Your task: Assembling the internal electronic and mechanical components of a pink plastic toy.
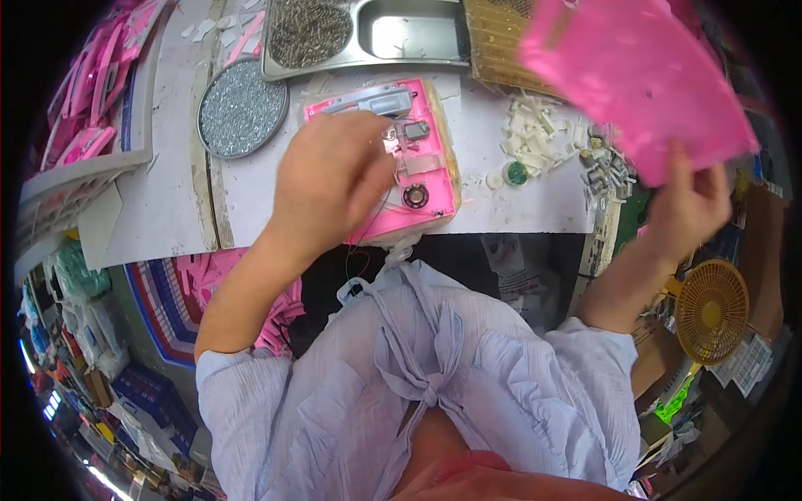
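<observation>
A pink plastic casing [380, 219] lies on the table in front of me, its inner side up. Fitted in it are a small round speaker [415, 196], a grey plastic bar [384, 103] and thin wires. My left hand [330, 179] is over the casing's left half, fingers curled together beside a small clear plastic part; what they pinch is hidden. Off to the right, my right hand [689, 204] grips the lower edge of a large pink plastic panel [639, 79], raised above the table and slightly blurred.
A round tray of small metal pieces [243, 108] stands left of the casing. Behind is a steel tray [413, 60] with screws in one hollow. White plastic parts [535, 134] and metal parts [606, 171] are heaped on the right. A crate of pink parts [134, 159] stands far left.
</observation>
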Motion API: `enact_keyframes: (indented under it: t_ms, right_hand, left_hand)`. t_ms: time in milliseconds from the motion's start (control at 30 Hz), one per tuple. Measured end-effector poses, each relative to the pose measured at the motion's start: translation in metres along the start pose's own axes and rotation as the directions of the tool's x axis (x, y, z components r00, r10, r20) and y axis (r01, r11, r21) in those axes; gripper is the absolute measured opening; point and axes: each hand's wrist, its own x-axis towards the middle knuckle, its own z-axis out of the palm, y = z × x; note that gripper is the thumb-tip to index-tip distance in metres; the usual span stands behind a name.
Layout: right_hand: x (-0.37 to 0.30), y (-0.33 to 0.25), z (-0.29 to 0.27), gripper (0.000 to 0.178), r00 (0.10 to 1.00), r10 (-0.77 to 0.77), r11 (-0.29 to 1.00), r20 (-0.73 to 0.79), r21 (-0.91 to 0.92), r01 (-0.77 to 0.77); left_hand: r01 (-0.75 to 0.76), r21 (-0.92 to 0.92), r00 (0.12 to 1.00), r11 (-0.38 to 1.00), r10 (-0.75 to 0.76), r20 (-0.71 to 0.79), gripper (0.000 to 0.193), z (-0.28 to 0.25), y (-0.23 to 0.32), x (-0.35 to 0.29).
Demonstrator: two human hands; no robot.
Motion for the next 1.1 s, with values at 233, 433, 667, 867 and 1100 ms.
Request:
enact_keyframes:
  t_ms: [233,433,667,867,1100]
  right_hand:
    - [-0.046,-0.039,0.137,0.037,0.614,-0.651,0.738,0.446,0.183,0.649]
    - [-0.045,-0.026,0.140,0.055,0.679,0.186,0.736,0.711,0.357,-0.576]
    - [-0.067,-0.013,0.109,0.057,0.655,0.336,0.582,0.677,0.399,-0.709]
    - [-0.070,0.000,0.085,0.050,0.692,0.394,0.515,0.605,0.478,-0.712]
    - [-0.072,0.000,0.086,0.048,0.700,0.418,0.514,0.579,0.485,-0.708]
  left_hand:
    - [0.242,-0.926,0.953,0.289,-0.250,0.171,0.076,-0.035,0.013,0.005]
    - [0.226,-0.920,0.948,0.319,-0.291,0.132,0.039,-0.052,-0.013,-0.008]
    - [0.320,-0.506,0.942,0.801,-0.325,0.083,0.033,-0.020,-0.001,-0.024]
    - [-0.115,0.180,0.992,0.977,0.123,-0.035,0.055,0.037,0.009,-0.057]
    - [-0.146,0.330,0.989,0.933,0.145,0.027,0.058,0.045,0.014,-0.059]
